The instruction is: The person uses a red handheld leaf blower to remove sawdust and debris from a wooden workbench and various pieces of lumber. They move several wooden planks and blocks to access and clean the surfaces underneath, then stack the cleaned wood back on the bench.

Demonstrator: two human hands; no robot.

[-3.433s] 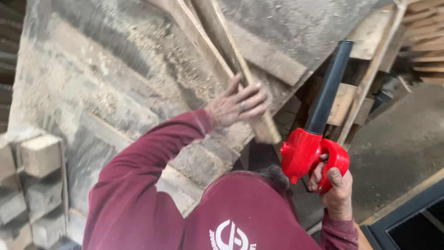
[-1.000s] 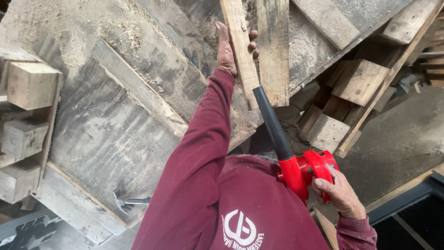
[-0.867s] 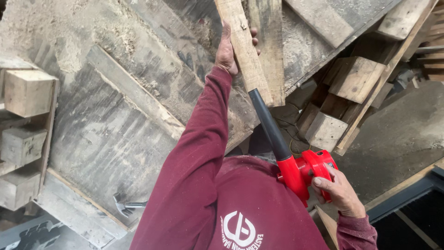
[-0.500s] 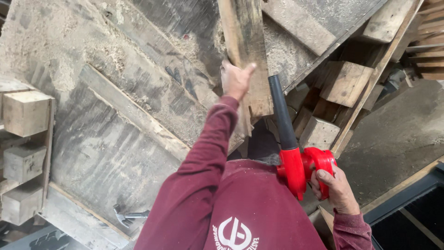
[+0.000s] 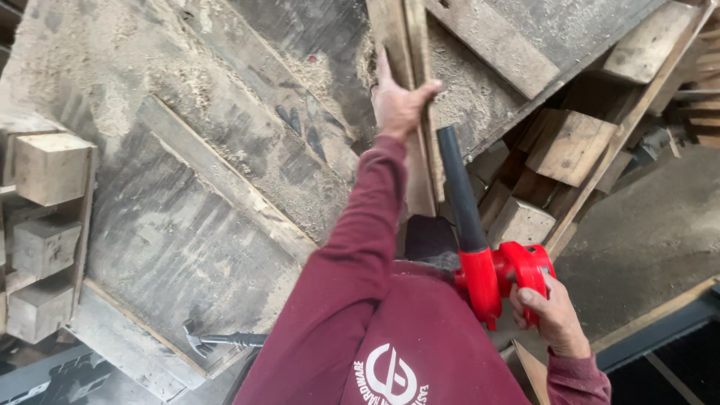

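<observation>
dusty workbench (image 5: 187,225): left hand (image 5: 397,105) fingers grip plank (image 5: 405,45).

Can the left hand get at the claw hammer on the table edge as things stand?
Probably not right away: the left hand grips a weathered wooden plank up high; the claw hammer lies unobstructed below.

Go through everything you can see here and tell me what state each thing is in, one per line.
Left hand: closed around the wooden plank, which stands tilted on edge.
Right hand: gripping the red blower, nozzle aimed up at the plank.
Workbench: dusted with sawdust.
Hammer: lying flat at the bench edge.
</observation>
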